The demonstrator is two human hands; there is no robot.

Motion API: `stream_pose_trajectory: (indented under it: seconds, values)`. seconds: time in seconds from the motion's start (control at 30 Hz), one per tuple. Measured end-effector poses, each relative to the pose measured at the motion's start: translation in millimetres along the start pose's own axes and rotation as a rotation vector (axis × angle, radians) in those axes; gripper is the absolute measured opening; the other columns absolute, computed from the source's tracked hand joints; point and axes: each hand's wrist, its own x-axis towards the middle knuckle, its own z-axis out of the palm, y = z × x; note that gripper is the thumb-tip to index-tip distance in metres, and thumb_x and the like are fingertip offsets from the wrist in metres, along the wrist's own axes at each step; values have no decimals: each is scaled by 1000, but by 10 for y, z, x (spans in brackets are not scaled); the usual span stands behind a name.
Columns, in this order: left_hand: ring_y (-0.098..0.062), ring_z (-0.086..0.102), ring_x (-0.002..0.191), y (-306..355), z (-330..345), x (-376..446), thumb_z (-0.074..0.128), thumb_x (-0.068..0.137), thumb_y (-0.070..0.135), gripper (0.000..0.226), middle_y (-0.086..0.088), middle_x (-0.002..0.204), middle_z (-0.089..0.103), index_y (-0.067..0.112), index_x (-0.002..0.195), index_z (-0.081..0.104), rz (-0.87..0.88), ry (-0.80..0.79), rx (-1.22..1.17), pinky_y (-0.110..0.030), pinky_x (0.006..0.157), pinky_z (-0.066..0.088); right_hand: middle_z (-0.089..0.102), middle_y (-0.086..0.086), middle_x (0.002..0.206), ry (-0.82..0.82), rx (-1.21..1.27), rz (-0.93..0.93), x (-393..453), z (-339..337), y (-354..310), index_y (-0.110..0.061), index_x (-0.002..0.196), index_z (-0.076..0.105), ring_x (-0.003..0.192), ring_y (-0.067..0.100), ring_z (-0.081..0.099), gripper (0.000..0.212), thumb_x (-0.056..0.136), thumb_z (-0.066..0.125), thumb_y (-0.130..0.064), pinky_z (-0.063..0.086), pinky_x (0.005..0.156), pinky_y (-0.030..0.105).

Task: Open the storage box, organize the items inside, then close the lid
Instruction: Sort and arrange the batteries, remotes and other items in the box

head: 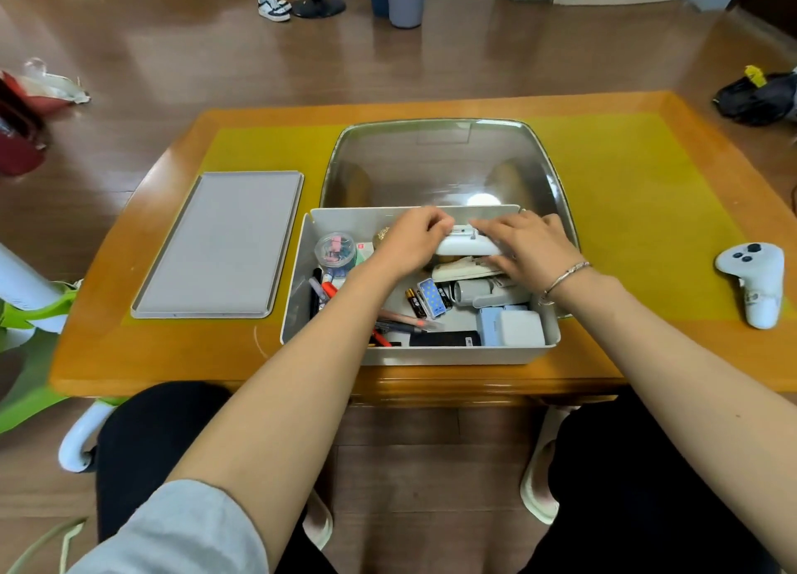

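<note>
The grey storage box (297, 271) stands open at the table's near middle, its clear lid (435, 159) tipped back behind it. Inside lie pens (321, 291), a round tub of clips (335, 250), batteries (415, 302), a blue dotted case (432, 297), a black flat item (444, 339) and pale blue-white blocks (511, 327). My left hand (412, 239) and my right hand (528, 243) both grip a white oblong case (468, 246) over the box's far half, one at each end.
A grey tray (220, 245) lies flat to the left of the box on the yellow mat (638, 211). A white controller (754, 280) rests at the table's right edge. My knees are under the near edge of the table.
</note>
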Motion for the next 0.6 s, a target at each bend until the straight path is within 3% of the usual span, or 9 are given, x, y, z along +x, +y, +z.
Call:
stream_pose_trajectory:
  seconds: [0.1,0.23,0.37,0.5,0.6]
  values:
    - [-26,51,117,-88,17,-21,43,99,15,28,-14,126,56,3,123,54,-43,24,88,-29,94,37,51,-1,133,3,-49,102,19,18,43,-33,132,50,121,27,42,45,88,55,-40,27,97,42]
    - [-29,55,115,-163,108,-113,42,95,5,30,-15,123,62,3,120,60,-70,-115,164,-30,93,41,48,-4,137,-20,-29,65,11,33,-5,-31,129,53,128,24,37,52,79,57,-47,16,109,49]
    - [-22,54,119,-100,176,-233,43,93,3,37,-9,127,62,7,123,62,-1,-221,128,-26,98,40,55,-5,130,-42,-15,89,-7,64,-55,-30,126,55,124,23,42,40,88,51,-40,18,110,46]
    - [-27,47,123,-161,66,-355,48,95,11,35,-10,130,57,10,128,56,88,-22,231,-36,103,36,51,-3,135,12,-1,73,-60,64,-86,-26,130,51,127,23,39,44,90,53,-41,15,113,43]
    - [-26,39,127,-324,-159,-499,49,95,16,40,-6,136,50,17,135,49,41,182,311,-41,106,30,52,2,133,95,45,-4,-97,-33,-176,-20,129,54,124,25,42,46,88,58,-39,23,107,39]
